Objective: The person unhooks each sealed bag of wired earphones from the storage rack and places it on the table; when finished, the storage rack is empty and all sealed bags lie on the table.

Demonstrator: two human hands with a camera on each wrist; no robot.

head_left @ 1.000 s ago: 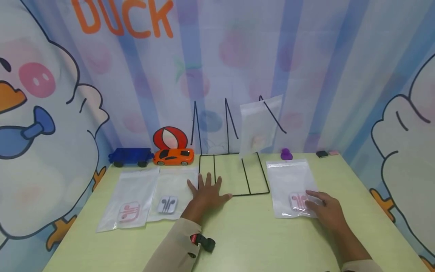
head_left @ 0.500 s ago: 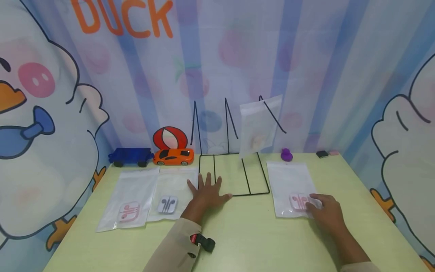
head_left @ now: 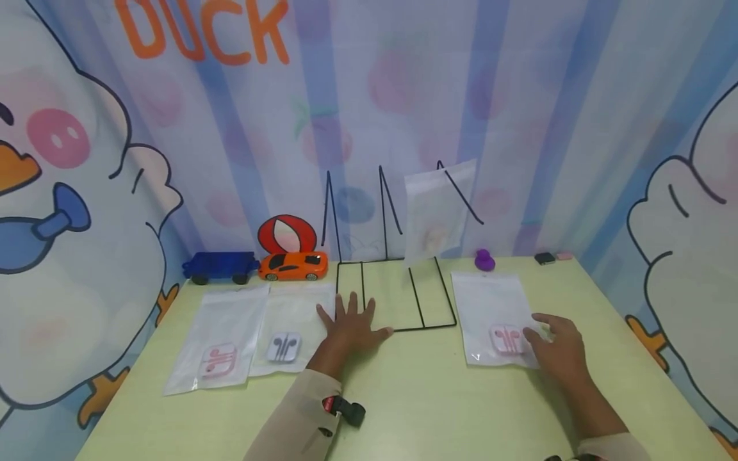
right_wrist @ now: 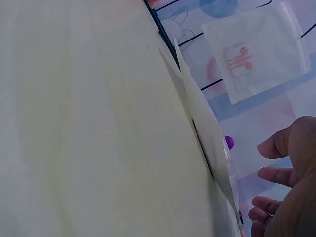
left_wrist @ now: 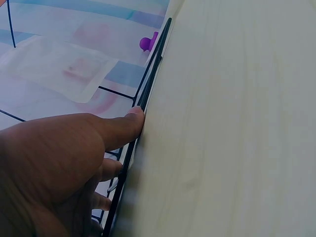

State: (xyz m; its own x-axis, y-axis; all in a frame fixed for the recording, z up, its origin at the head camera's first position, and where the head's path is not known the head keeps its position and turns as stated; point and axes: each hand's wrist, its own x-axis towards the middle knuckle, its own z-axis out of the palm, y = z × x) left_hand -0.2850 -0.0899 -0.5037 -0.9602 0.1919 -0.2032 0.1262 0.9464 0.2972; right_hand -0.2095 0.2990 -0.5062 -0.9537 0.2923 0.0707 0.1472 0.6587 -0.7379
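Note:
My left hand (head_left: 348,330) lies with fingers spread over the front left of a black wire display rack (head_left: 425,328), its thumb on the front wire in the left wrist view. To the right, my right hand (head_left: 559,352) hovers by the right edge of a white zip bag (head_left: 484,301) holding pink earphones in a case (head_left: 507,339). In the right wrist view its fingers (right_wrist: 276,175) are parted, with nothing between them, and the bag (right_wrist: 205,116) stands slightly raised from the table. Another zip bag (head_left: 435,205) hangs on the rack's right hook.
Two more bagged earphone sets, one pink (head_left: 219,360) and one grey (head_left: 284,347), lie left of my left hand. Along the back stand a blue toy wagon (head_left: 221,266), an orange toy car (head_left: 294,266), a purple duck (head_left: 485,260) and a small black block (head_left: 544,258).
My right hand has drawn back from the earphone case to the bag's right edge, its thumb and finger parting. The left hand stays on the rack. The head view has shifted slightly.

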